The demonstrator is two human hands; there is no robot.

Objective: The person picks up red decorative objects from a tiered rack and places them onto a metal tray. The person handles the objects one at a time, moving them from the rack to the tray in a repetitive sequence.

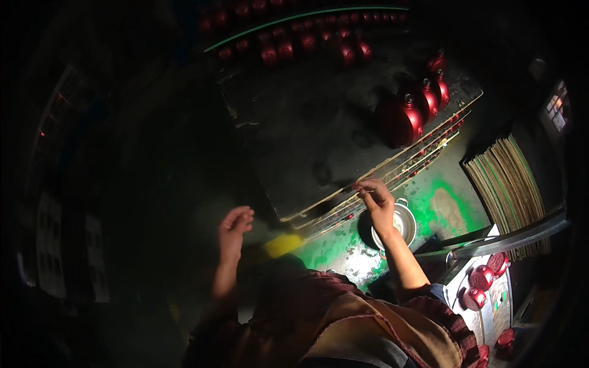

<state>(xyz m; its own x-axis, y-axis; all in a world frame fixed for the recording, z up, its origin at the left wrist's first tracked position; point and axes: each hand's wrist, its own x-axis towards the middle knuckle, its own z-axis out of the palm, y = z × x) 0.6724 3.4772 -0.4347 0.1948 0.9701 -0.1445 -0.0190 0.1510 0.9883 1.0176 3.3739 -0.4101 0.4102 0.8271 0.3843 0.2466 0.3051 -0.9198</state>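
My left hand [235, 228] hangs in the air left of the dark table's near corner, fingers loosely bent and slightly apart, with nothing visible in it. Over the table's near right edge is my right hand [377, 199], its thumb and fingertips drawn together; anything between them is too small to make out. The dark tabletop [288, 135] lies in front of me. Large round red metallic vessels with small necks [402, 119] stand along its far right edge. Below my right hand, a pale round pot with side handles [410, 232] sits on the floor, partly hidden by my forearm.
More red vessels [285, 49] line the far side near a green strip [294, 20]. Layered board edges [423, 150] run under the tabletop. A stack of thin boards [506, 184] stands right, near a curved metal bar [509, 239]. Smaller red pieces [483, 277] rest on a pale surface.
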